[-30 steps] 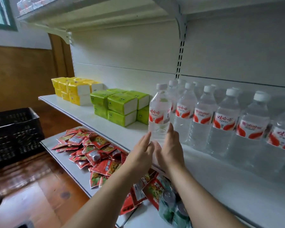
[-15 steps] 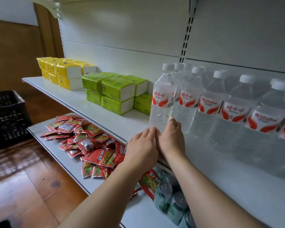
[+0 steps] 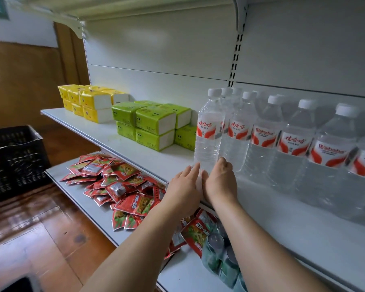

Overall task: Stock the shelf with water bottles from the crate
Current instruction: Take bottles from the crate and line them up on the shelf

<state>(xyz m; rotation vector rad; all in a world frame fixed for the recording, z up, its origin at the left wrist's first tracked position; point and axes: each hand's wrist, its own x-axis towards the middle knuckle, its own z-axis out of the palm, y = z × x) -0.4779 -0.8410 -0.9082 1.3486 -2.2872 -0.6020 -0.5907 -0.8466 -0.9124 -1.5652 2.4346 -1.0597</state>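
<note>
Both hands sit at the foot of the leftmost water bottle (image 3: 208,133), which stands upright on the middle shelf (image 3: 105,133) at the left end of the row of bottles (image 3: 303,142), just right of the green tissue packs (image 3: 154,125).

Change over the last second: the hands have sunk from around the lower body of the bottle to its base. The left hand (image 3: 184,186) now lies low with fingers straight and pressed together, tips touching the bottle's bottom left edge. The right hand (image 3: 220,180) has its fingers curled down near the bottle's lower right side; whether they touch it, I cannot tell. Neither hand wraps the bottle. The bottle itself looks to have kept its place against its neighbour.

Judgement: the bottle is placed, and this is the last nudge to square it with the row. The grip has given way to a light push, so release seems nearly done.

The black crate (image 3: 13,161) stands on the wooden floor, well apart to the left; its contents cannot be seen. Next step is probably a return to it for another bottle. Space remains on the shelf in front of the row.

Red snack packets (image 3: 114,180) lie on the lower shelf.
</note>
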